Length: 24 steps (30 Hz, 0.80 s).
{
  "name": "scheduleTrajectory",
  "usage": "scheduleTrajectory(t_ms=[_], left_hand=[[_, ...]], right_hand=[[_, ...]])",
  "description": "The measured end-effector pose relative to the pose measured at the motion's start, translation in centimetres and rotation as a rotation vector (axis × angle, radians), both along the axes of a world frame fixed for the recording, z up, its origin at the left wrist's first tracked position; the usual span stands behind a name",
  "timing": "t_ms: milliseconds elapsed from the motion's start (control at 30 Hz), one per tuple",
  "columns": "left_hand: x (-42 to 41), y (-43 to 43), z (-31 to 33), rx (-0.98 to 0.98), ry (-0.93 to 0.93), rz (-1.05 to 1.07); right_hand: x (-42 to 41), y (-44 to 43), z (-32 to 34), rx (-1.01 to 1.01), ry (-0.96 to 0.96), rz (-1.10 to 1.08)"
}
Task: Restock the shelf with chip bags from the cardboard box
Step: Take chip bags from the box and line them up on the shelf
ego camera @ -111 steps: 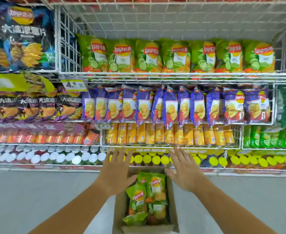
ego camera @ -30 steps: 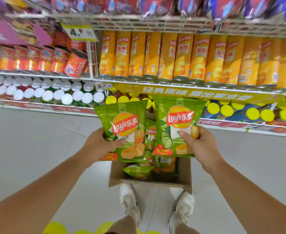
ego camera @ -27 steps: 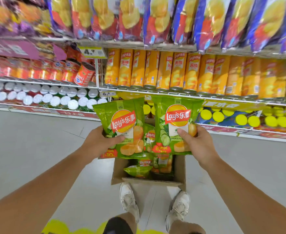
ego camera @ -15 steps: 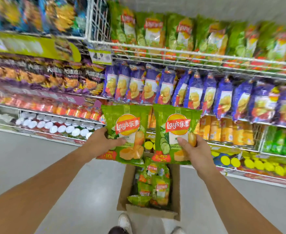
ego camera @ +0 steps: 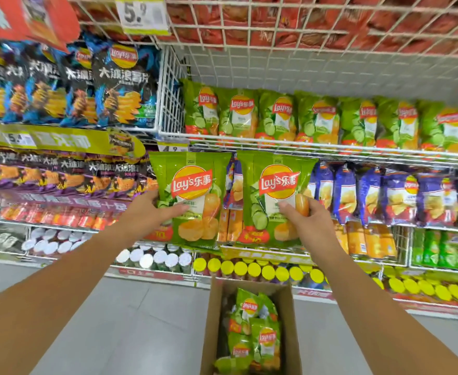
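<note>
Holding one glossy green chip bag in each hand, the person stands before the snack shelving with both arms stretched forward. The left hand (ego camera: 152,212) grips the left green chip bag (ego camera: 192,185) at its left edge. Its thumb is laid across the printed front, and the rest of its fingers are hidden behind the packet. The right hand (ego camera: 306,223) pinches the right green chip bag (ego camera: 274,182) near its lower right side. Its thumb is pressed on the front and its fingers (ego camera: 313,209) are curled round the edge.

Both bags are upright, logos facing the camera, side by side with a narrow gap between them. They are in the air just below the front rail of the white wire shelf (ego camera: 303,147). On that shelf a row of matching green bags (ego camera: 276,117) stands upright, filling it from the left wire wall to the right edge of view.

On the grey floor (ego camera: 141,320) below the hands sits an open brown cardboard box (ego camera: 214,320). Several more green chip bags (ego camera: 252,334) are piled loosely inside it.

Behind the held bags hangs a row of purple chip bags (ego camera: 398,196), with orange tubes (ego camera: 368,239) on the shelf beneath. Lower down lie cans with yellow lids (ego camera: 249,269) and cans with white lids (ego camera: 154,258). To the left of the wire shelf stand dark blue chip bags (ego camera: 122,85). A white price tag reading 5.9 (ego camera: 141,14) is fixed above them.
</note>
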State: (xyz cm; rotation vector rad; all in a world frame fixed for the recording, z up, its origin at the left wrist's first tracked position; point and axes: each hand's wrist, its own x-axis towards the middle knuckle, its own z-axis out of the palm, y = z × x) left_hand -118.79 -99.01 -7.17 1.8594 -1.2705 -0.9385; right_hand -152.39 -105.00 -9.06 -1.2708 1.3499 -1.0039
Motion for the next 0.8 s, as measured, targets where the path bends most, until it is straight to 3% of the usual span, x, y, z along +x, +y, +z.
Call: scheduleTrajectory(t_ms=[600, 800], left_hand=[[-0.5, -10.2, 10.7, -0.156, -0.021, 0.165], [1.7, -15.7, 12.4, -0.096, -0.032, 0.062]], right_hand=[[1.6, -13.7, 9.4, -0.103, -0.018, 0.060], [3.4, -17.6, 10.1, -0.075, -0.024, 0.007]])
